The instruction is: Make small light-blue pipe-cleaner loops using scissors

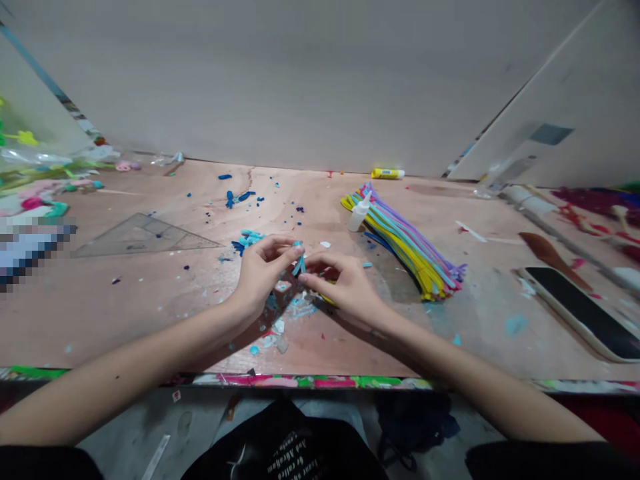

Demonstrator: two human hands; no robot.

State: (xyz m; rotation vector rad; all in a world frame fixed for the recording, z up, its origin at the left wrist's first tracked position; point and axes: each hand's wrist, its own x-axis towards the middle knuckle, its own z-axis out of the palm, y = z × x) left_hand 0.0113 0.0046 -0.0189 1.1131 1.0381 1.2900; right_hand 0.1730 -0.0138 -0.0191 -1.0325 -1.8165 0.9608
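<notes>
Between my two hands, over the middle of the table, is a small light-blue strip piece [299, 261]. My left hand [265, 270] pinches its top end between thumb and index finger. My right hand [345, 283] has thumb and fingers closed at the lower end of the same piece. Just behind my left hand lies a small pile of light-blue and dark-blue pieces [250, 237]. Something yellow shows under my right hand, mostly hidden. Scraps of blue and white [280, 327] are scattered on the table below my hands.
A bundle of coloured fuzzy sticks [415, 247] lies right of centre with a small white bottle [359, 215] on its left edge. Beyond it is a yellow glue stick [387, 173]. A clear set square [145, 237] lies left; a phone [583, 310] and brown wooden tool [553, 257] lie right.
</notes>
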